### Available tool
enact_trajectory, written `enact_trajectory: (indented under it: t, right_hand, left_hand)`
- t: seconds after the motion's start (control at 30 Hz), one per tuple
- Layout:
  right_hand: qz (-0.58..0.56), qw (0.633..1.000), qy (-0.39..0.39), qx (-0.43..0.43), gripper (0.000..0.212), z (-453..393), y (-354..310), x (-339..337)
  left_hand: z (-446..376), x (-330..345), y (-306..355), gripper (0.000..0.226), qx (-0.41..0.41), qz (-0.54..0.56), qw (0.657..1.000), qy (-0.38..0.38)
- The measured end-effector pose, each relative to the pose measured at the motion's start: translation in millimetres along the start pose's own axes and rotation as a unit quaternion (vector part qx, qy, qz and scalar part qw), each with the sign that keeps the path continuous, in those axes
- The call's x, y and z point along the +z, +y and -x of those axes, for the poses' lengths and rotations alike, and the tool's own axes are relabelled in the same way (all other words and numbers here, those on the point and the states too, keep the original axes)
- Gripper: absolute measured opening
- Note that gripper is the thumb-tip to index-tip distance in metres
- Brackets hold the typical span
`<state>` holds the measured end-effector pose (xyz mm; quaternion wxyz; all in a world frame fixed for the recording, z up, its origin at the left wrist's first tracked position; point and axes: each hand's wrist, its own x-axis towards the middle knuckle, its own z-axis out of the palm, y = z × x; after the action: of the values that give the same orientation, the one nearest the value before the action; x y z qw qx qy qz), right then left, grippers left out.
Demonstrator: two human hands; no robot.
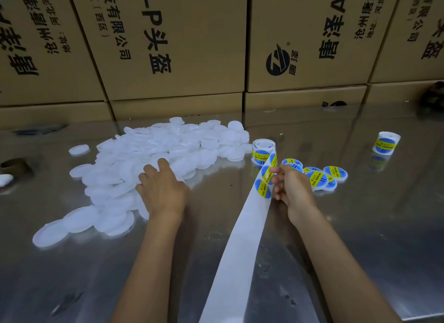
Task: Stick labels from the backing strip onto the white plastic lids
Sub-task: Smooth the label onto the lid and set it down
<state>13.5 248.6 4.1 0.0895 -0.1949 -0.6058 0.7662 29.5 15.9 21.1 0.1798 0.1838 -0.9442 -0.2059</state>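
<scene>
A wide heap of plain white plastic lids (153,154) covers the left middle of the shiny metal table (72,274). My left hand (163,190) reaches into the heap's near edge, its fingers on the lids. A roll of blue-and-yellow round labels (263,152) stands right of the heap. Its white backing strip (240,245) runs down toward me. My right hand (290,188) pinches a label (267,174) on the strip near the roll. Several labelled lids (319,176) lie just right of that hand.
A second label roll (386,143) stands farther right on the table. Stacked cardboard boxes (182,46) with printed characters wall off the back. A single lid (78,149) lies apart at the left, and a dark ring-shaped object (14,166) sits at the left edge.
</scene>
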Motion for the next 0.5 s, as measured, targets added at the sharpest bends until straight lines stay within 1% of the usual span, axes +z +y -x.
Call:
enact_trajectory:
  t: [0.1, 0.13, 0.17, 0.2, 0.23, 0.27, 0.3, 0.37, 0.4, 0.43, 0.47, 0.5]
  right_hand:
    - [0.011, 1.0, 0.004, -0.01, 0.022, 0, 1, 0]
    - [0.023, 1.0, 0.007, -0.018, 0.022, 0, 1, 0]
    - [0.041, 0.999, 0.012, -0.034, 0.023, 0, 2, 1]
    - [0.066, 0.996, 0.018, -0.058, 0.023, 0, 2, 1]
    - [0.097, 0.991, 0.026, -0.088, 0.022, 0, 3, 2]
    - [0.132, 0.983, 0.038, -0.123, 0.02, 0, 4, 2]
    - [0.169, 0.971, 0.05, -0.163, 0.017, 0, 4, 1]
    - [0.26, 0.934, 0.049, -0.242, 0.011, 1, 6, 0]
    - [0.315, 0.91, 0.03, -0.268, 0.014, 2, 9, 0]
    - [0.37, 0.886, 0.006, -0.28, 0.019, 2, 11, 0]
    - [0.418, 0.864, -0.015, -0.281, 0.025, 2, 14, 0]
    - [0.456, 0.844, -0.03, -0.28, 0.028, 3, 17, 1]
  left_hand:
    - [-2, 0, -2, 0.046, 0.008, 0.035, 0.999, 0.01]
    - [-3, 0, -2, 0.045, 0.019, 0.058, 0.998, 0.023]
    - [-3, -1, -1, 0.043, 0.036, 0.102, 0.993, 0.043]
    - [-3, -2, 1, 0.039, 0.05, 0.172, 0.982, 0.059]
    - [-3, -3, 4, 0.034, 0.05, 0.265, 0.961, 0.062]
    - [-4, -5, 8, 0.029, 0.027, 0.367, 0.929, 0.04]
    - [-5, -6, 13, 0.025, -0.012, 0.465, 0.885, -0.002]
    - [-7, -8, 17, 0.025, -0.098, 0.609, 0.779, -0.113]
    - [-6, -6, 17, 0.026, -0.123, 0.659, 0.724, -0.163]
    - [-6, -3, 16, 0.027, -0.139, 0.695, 0.675, -0.205]
    - [-6, 0, 15, 0.028, -0.149, 0.717, 0.637, -0.24]
    - [-5, 4, 14, 0.029, -0.156, 0.729, 0.609, -0.27]
